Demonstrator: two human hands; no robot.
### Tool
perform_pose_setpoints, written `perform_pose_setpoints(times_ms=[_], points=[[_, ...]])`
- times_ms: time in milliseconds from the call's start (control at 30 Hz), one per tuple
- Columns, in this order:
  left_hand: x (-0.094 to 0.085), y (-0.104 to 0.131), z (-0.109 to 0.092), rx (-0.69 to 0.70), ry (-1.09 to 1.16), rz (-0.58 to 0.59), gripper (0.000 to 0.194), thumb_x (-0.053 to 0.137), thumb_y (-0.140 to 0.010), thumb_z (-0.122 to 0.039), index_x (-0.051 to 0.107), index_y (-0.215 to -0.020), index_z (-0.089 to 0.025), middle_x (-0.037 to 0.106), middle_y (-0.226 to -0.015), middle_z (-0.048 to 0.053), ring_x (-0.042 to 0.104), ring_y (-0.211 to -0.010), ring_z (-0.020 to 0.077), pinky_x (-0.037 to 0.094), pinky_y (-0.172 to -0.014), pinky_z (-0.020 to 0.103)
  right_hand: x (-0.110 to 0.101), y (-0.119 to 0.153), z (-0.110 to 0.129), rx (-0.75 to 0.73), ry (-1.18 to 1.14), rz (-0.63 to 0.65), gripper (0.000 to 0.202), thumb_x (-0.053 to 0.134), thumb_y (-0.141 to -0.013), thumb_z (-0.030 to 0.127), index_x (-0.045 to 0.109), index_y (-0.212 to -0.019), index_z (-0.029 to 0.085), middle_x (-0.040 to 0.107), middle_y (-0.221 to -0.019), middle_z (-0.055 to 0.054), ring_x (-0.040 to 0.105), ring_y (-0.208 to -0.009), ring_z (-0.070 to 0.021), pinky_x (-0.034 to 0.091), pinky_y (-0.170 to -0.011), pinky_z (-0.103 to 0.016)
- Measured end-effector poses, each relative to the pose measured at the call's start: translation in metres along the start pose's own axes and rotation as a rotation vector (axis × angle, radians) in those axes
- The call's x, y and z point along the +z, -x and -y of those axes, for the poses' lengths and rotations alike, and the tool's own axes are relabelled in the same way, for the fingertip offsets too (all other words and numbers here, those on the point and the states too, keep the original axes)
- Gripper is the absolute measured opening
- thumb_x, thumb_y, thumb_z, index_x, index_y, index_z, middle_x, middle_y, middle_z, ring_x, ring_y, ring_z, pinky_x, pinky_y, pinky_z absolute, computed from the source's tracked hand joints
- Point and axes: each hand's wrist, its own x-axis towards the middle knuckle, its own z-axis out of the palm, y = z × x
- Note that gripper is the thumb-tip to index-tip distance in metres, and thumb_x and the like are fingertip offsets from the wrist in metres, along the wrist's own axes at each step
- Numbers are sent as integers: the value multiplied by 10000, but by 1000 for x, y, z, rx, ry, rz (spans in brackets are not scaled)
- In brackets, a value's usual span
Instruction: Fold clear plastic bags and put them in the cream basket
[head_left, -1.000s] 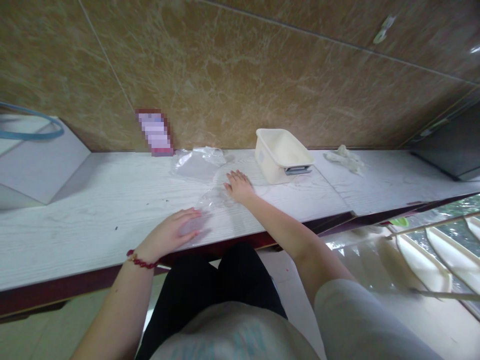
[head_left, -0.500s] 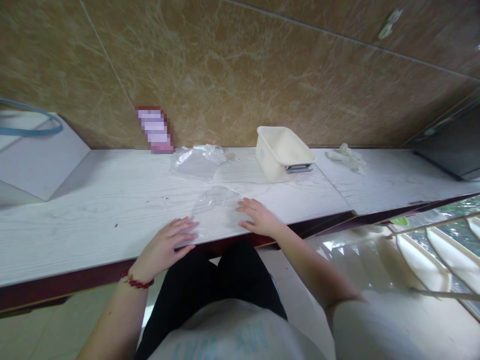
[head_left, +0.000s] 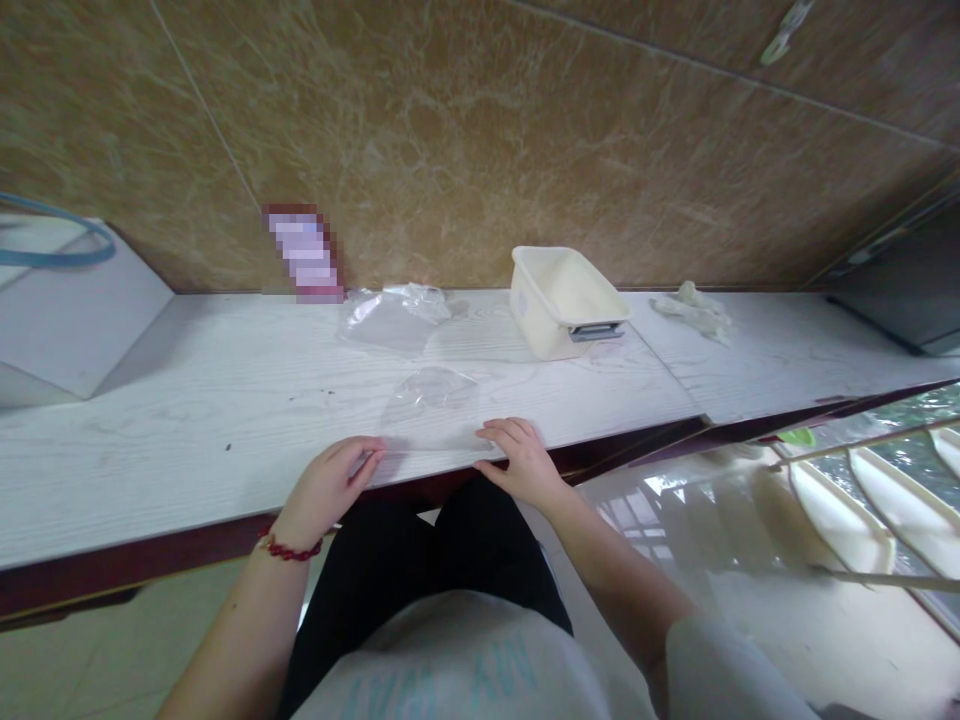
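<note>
A thin clear plastic sheet or bag (head_left: pixel 431 400) lies flat near the front edge of the white counter (head_left: pixel 187 420). My left hand (head_left: pixel 330 480), with a red bead bracelet at the wrist, pinches its near left corner between thumb and fingers. At the near right corner is my right hand (head_left: pixel 525 460), its thumb below and apart from the fingers, the fingertips at the film's edge. Beyond it, a second crumpled clear plastic bag (head_left: pixel 390 320) rests against the wall side.
A cream plastic bin (head_left: pixel 536 325) with a grey handle stands at the back. Right of it lies a crumpled whitish glove or cloth (head_left: pixel 694 312). A white box (head_left: pixel 90 320) is at the far left. A tiled wall (head_left: pixel 420 150) rises behind; a rack with cream trays (head_left: pixel 840 510) stands lower right.
My left fingers have gone from spread flat to pinching the film's corner. My right hand has moved slightly nearer the front edge, and the film's near edge looks raised or folded.
</note>
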Motion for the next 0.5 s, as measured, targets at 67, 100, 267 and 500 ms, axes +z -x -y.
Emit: perform_pose_setpoints(times_ms=[67, 100, 267, 500], points=[[-1, -3, -4, -60, 10, 5, 318, 389, -818, -432, 572, -892, -182, 655, -896, 59, 603, -831, 188, 475, -768, 312, 2, -3, -1, 14, -24, -34, 305, 603, -718, 313, 576, -1012, 236, 572, -1063, -61, 475, -1018, -214, 375, -883, -387], [-2, -4, -6, -81, 20, 11, 322, 384, -818, -438, 567, -894, -184, 654, -893, 58, 605, -822, 187, 476, -758, 309, 3, -5, -1, 19, -37, -54, 261, 594, -726, 298, 588, -979, 234, 578, -1048, -60, 482, -1007, -207, 382, -879, -382], [-2, -9, -8, -192, 113, 55, 316, 364, -820, -457, 520, -896, -192, 651, -837, 41, 623, -736, 172, 487, -673, 282, 5, -15, -4, 42, -91, -106, 61, 558, -754, 235, 604, -789, 216, 609, -895, -39, 530, -897, -170, 410, -840, -342], [3, -5, -7, -247, 149, 34, 294, 372, -824, -451, 506, -870, -193, 642, -831, 34, 617, -757, 172, 485, -667, 286, 6, -18, -5, 34, -125, -64, 36, 555, -745, 207, 573, -776, 205, 606, -812, -22, 535, -839, -157, 416, -801, -311]])
